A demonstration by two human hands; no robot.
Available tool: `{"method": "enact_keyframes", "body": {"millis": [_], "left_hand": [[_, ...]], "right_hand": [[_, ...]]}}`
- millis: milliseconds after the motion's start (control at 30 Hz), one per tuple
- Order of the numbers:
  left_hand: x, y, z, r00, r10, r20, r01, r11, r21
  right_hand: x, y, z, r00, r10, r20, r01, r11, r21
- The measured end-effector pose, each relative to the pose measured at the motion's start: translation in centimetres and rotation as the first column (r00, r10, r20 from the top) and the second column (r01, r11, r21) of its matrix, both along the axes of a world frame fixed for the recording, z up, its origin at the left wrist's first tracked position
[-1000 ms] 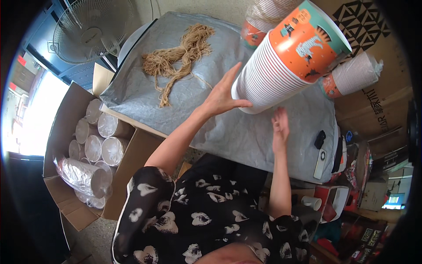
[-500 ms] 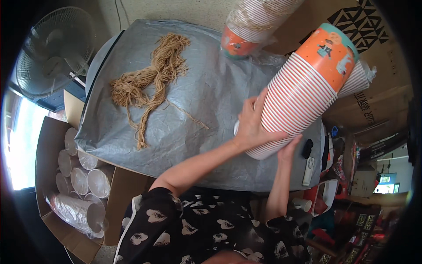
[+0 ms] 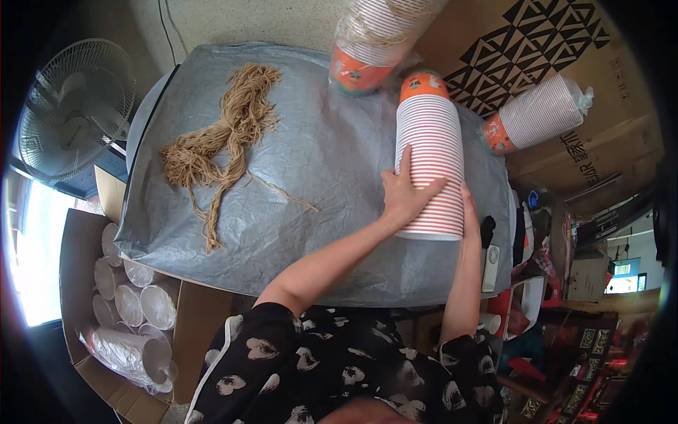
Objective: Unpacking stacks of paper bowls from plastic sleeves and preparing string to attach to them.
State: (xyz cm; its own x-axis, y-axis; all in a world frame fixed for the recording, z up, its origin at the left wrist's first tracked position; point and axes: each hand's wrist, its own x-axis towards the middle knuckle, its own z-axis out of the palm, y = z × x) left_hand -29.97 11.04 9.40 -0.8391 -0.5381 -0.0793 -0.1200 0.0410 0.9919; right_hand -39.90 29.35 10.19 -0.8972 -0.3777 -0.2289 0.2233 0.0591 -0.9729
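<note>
A long stack of nested paper cups [image 3: 431, 155] points away from me over the grey-covered table, its orange printed end far and its white rims near. Whether it rests on the cover or hangs just above, I cannot tell. My left hand [image 3: 409, 196] grips its left side and top near the rim end, the fingers spread along the cups. On the opposite side, my right hand [image 3: 470, 212] holds the stack, its fingers partly hidden. Left of the hands lies a tied bundle of tan twine [image 3: 229, 134] with one loose strand trailing toward me.
A plastic-wrapped cup stack [image 3: 378, 42] stands at the back; another wrapped stack [image 3: 537, 116] leans by a large cardboard box [image 3: 586, 159]. An open carton [image 3: 191, 332] with several wrapped stacks is at lower left, below a fan [image 3: 74, 116]. A white device [image 3: 490, 268] lies at the table's right edge.
Both hands have brought the cup stack down and toward the left, turning it from a rightward slant to nearly straight away from me. The wrapped stack behind it has come into view.
</note>
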Motion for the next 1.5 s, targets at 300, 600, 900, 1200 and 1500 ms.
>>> {"method": "enact_keyframes", "body": {"millis": [300,600,900,1200,1500], "left_hand": [[-5.5,-4.3,-1.9,0.994,0.040,-0.106,-0.033,0.997,0.065],[15.4,-14.1,-0.7,0.972,-0.198,-0.128,0.071,0.764,-0.641],[33.8,-14.7,-5.4,0.872,0.168,0.460,0.382,0.355,-0.853],[37.1,-17.8,1.2,0.902,-0.064,0.427,0.304,0.795,-0.524],[26.3,-39.3,-1.1,0.888,0.332,0.319,0.230,0.281,-0.932]], "right_hand": [[-7.3,-3.4,-0.2,0.995,0.084,-0.047,-0.085,0.996,-0.013],[3.5,1.4,-0.9,0.587,-0.312,-0.747,0.430,0.902,-0.039],[14.7,-17.4,-0.8,0.424,0.366,-0.828,-0.339,0.912,0.229],[28.0,-23.5,-8.7,-0.161,0.743,-0.650,-0.378,0.562,0.735],[29.0,-24.4,-8.8,-0.232,0.748,-0.621,-0.434,0.492,0.755]]}}
